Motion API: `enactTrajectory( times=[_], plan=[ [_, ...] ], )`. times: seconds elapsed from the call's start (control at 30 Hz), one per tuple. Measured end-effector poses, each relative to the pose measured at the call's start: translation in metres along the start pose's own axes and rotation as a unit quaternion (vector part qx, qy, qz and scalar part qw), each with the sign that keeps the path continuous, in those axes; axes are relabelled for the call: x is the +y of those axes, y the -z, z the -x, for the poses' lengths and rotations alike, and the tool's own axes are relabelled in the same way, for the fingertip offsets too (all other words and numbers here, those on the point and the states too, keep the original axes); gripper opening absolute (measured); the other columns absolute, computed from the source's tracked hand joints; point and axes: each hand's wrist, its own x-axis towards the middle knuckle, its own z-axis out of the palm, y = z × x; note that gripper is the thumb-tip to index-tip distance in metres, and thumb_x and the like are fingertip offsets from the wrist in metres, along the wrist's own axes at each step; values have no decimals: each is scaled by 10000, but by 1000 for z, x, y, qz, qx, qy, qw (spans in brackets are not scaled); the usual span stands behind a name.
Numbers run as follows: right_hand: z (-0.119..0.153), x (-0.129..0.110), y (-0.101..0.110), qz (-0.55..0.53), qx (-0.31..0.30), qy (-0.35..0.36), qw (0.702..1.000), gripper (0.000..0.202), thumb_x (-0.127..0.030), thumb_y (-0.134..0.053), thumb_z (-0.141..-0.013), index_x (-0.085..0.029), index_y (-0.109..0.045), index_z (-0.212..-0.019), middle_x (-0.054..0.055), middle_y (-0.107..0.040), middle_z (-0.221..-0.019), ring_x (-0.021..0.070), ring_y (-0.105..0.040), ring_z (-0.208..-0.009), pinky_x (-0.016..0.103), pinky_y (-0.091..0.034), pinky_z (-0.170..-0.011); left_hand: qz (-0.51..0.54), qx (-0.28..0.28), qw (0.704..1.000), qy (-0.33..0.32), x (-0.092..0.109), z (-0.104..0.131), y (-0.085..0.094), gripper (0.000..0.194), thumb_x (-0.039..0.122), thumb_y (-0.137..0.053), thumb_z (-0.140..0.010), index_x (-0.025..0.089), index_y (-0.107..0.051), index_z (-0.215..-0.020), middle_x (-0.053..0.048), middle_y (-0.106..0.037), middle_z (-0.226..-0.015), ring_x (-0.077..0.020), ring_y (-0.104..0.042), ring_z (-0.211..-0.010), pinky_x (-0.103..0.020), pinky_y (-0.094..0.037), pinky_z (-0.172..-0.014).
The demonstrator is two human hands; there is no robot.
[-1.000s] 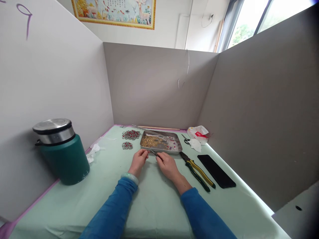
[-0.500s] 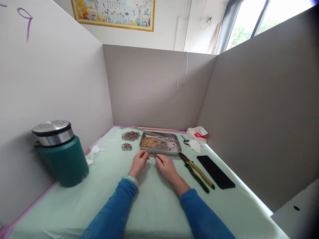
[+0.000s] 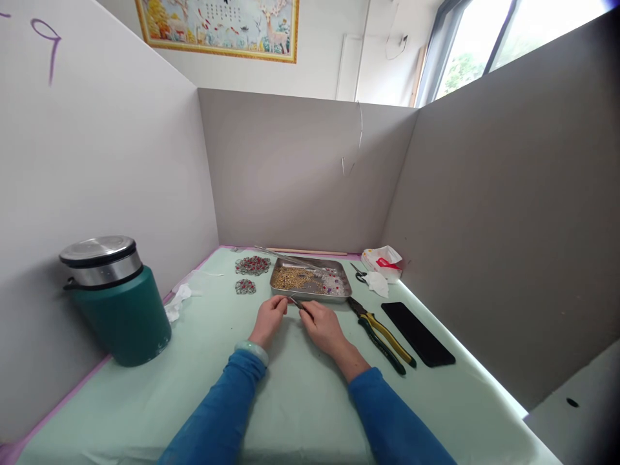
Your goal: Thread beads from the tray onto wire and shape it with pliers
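Note:
My right hand [image 3: 322, 328] is closed around a slim dark metal tool [image 3: 296, 302], possibly tweezers, whose tip points left toward my other hand. Thumb and fingers of my left hand [image 3: 269, 321] are pinched together at that tip; whatever they hold is too small to make out. Just beyond both hands lies a shallow metal tray [image 3: 310, 299] with gold-coloured bits [image 3: 292, 278] on its left and clear, red and purple beads [image 3: 333, 282] on its right. Left of the tray are a larger pile [image 3: 252, 265] and a smaller pile [image 3: 245, 287] of silvery pieces with red beads.
Yellow-and-green pliers [image 3: 382, 336] and a black flat slab [image 3: 418, 334] lie to the right. Small scissors [image 3: 359, 274], crumpled tissue [image 3: 377, 284] and a white bag [image 3: 382, 263] are behind them. A green flask [image 3: 119, 313] stands far left. Grey partitions [image 3: 305, 174] enclose the table.
The slim tool has swung a little, its tip now angled further left and nearer my left fingers. Both hands otherwise stay in place; the view has shifted slightly.

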Motion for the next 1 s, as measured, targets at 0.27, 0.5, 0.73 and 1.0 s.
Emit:
enactTrajectory(
  times=[0.27,0.5,0.73,1.0],
  plan=[
    [-2,1,-1,-26,-3,-10,1000,212,-216,-422,-896,-191,-632,-885,34,-651,-825,151,-576,-755,232,-361,-647,106,-18,994,34,5,2,-2,238,370,-514,-704,150,-595,-748,60,-384,-527,-77,-303,-442,-210,-236,-425],
    [-2,-2,-3,-98,-14,-13,995,269,-225,-389,-911,-183,-584,-730,3,-611,-680,126,-535,-641,218,-346,-593,185,-41,980,59,9,4,-3,178,335,-534,-687,158,-548,-707,62,-386,-525,-66,-292,-436,-195,-221,-400],
    [-1,1,0,-41,-8,-1,999,214,-217,-420,-896,-193,-631,-870,26,-644,-800,146,-571,-743,228,-365,-650,82,-29,996,37,6,-1,0,203,352,-491,-695,165,-570,-694,75,-332,-479,-82,-284,-435,-212,-232,-436],
    [1,1,6,43,-16,21,999,190,-224,-441,-895,-193,-628,-905,29,-625,-799,148,-566,-765,237,-350,-648,-29,-21,999,-36,10,1,7,218,301,-462,-712,154,-620,-681,47,-407,-529,-106,-350,-524,-226,-276,-508]
  ],
)
